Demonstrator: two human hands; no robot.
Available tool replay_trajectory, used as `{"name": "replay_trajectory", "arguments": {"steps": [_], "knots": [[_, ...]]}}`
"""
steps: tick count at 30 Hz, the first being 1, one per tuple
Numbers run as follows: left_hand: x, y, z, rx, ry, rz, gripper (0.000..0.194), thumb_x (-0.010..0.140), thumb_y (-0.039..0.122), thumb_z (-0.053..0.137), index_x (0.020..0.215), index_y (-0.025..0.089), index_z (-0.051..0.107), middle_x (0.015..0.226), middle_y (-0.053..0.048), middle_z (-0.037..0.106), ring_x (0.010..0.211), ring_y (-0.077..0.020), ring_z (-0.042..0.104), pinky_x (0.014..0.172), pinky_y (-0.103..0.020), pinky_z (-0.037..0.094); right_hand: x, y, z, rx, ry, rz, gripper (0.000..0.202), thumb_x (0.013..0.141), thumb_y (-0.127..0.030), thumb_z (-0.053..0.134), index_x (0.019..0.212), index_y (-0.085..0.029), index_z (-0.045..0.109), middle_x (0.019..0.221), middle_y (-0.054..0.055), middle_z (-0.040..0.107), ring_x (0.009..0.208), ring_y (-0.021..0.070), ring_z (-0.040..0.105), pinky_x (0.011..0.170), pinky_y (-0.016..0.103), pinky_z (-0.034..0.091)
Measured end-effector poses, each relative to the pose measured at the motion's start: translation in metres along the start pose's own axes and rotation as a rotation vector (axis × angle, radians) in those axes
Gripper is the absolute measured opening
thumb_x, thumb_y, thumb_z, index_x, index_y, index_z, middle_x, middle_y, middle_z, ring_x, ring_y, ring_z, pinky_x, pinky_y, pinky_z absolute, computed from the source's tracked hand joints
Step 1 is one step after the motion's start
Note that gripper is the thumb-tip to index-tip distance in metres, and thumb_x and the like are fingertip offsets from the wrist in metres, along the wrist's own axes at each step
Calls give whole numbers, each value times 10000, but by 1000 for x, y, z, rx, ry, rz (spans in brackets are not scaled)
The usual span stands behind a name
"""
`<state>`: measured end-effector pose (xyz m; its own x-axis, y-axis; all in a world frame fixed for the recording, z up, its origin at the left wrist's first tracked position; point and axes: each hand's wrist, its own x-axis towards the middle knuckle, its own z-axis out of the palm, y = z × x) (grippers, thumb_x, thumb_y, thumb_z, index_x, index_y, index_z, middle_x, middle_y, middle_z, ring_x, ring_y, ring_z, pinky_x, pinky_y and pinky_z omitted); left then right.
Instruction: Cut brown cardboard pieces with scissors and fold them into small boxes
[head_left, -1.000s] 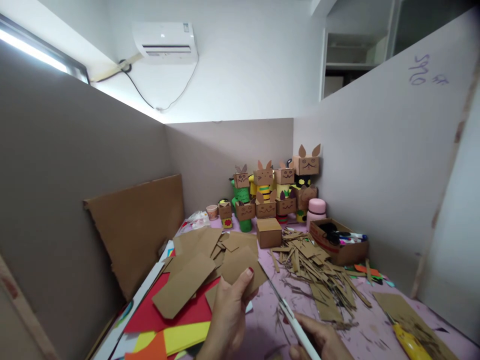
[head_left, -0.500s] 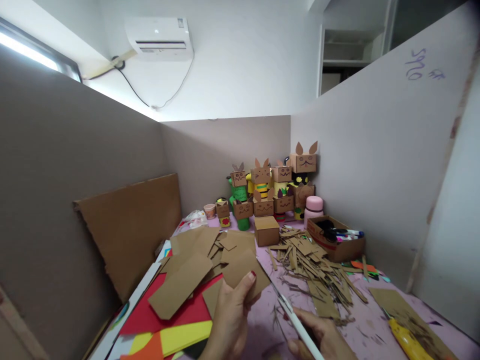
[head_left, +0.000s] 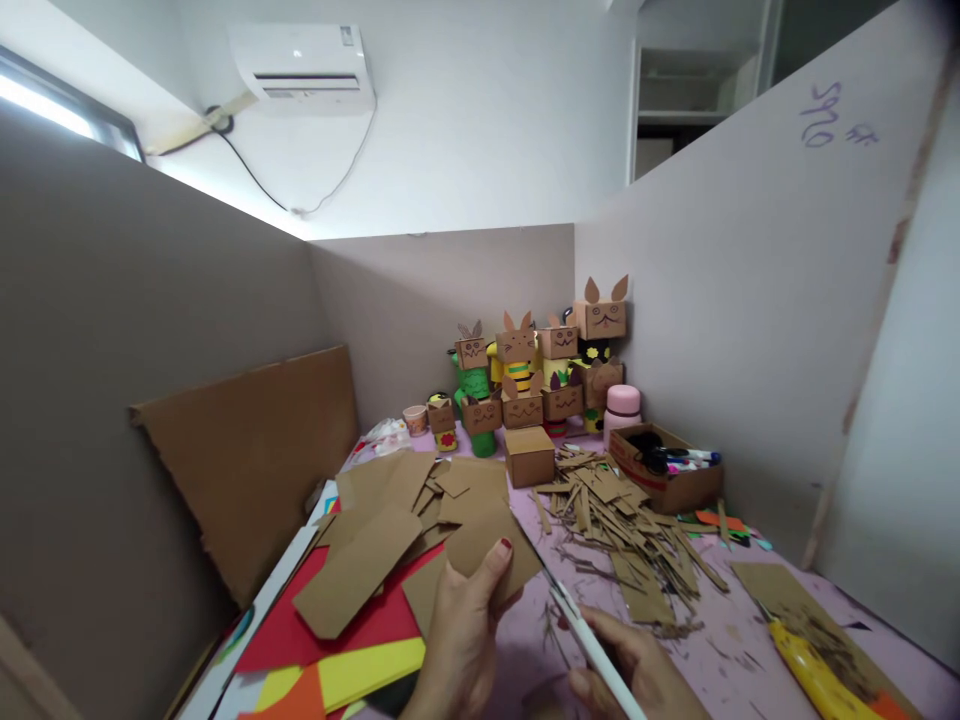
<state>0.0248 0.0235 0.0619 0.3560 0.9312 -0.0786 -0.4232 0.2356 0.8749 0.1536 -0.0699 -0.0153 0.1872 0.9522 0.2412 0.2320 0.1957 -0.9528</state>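
Note:
A brown cardboard piece (head_left: pixel 487 535) is pinched between the thumb and fingers of my left hand (head_left: pixel 469 620), low in the middle of the view. My right hand (head_left: pixel 630 660) is closed around a white-handled cutting tool (head_left: pixel 596 645), probably scissors. Its dark, thin blade runs up along the right edge of the held cardboard. Behind and left of my left hand lie more flat cardboard pieces (head_left: pixel 360 570), over red paper (head_left: pixel 281 620) and yellow paper (head_left: pixel 371 670). A closed cardboard box (head_left: pixel 529 458) stands just beyond the held piece.
Cardboard animal figures (head_left: pixel 521 405) stand at the back. Cardboard strips (head_left: pixel 626 525) are heaped right of centre. Farther right are an open box of pens (head_left: pixel 667 485), a pink bottle (head_left: pixel 622 415) and a yellow-handled tool (head_left: pixel 814 670). A large cardboard sheet (head_left: pixel 262 460) leans on the left partition.
The whole view has shifted slightly, with the background a little farther left and up. Both hands keep their grips, and the blade stays along the cardboard's right edge.

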Motion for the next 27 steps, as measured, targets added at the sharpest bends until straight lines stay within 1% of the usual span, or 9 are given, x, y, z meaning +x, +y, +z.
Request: {"name": "replay_trajectory", "arguments": {"steps": [4,7,10,12,16,19,23,27], "knots": [[-1,-3,1,-3,16,0,508,700,226,708,1173,252,527,884,8,717,706,-127,659,530,-191,486,-1,-4,0,-41,12,-4,560,718,-557,601,1078,-129,632,654,-3,443,585,144,367,562,280,387],[1,-5,0,-6,38,-11,485,712,209,698,1163,257,527,920,10,715,750,-123,660,565,-192,503,-1,-6,1,-36,11,-15,580,718,-579,587,1072,-123,635,642,2,446,588,151,383,550,282,387],[2,-5,0,3,54,-23,459,713,192,694,1143,249,542,944,-1,718,764,-127,663,554,-191,501,0,-6,3,-32,20,-14,584,709,-597,587,1058,-132,642,652,0,448,579,143,369,544,278,382],[1,-5,0,10,38,-22,454,713,192,694,1139,245,546,938,-1,723,760,-131,665,555,-198,503,1,-5,3,-38,29,-16,572,714,-595,582,1058,-141,636,650,-4,453,566,137,372,545,276,390],[-4,-6,3,-10,-22,-25,489,696,204,714,1153,243,542,864,18,733,714,-123,667,550,-188,494,1,-5,3,-4,45,-41,540,734,-573,566,1083,-164,609,593,-23,451,564,154,437,583,281,434],[-6,-9,5,-40,-22,-51,479,694,205,717,1140,242,546,808,38,729,699,-114,668,558,-178,496,2,-4,0,-21,28,-36,496,736,-529,575,1061,-156,617,589,-23,455,587,164,455,606,279,442],[-5,-12,5,-64,1,-60,428,670,193,736,1068,213,580,795,17,727,688,-129,673,565,-199,513,2,-4,-4,-68,36,-21,456,723,-443,604,1072,-149,627,690,13,549,611,162,477,611,269,445],[-4,-14,4,-61,30,-81,286,661,180,738,912,198,604,782,8,726,709,-141,680,555,-202,516,1,-7,-6,-91,36,-21,409,720,-378,621,1054,-144,643,721,32,601,644,178,515,641,280,458]]}}
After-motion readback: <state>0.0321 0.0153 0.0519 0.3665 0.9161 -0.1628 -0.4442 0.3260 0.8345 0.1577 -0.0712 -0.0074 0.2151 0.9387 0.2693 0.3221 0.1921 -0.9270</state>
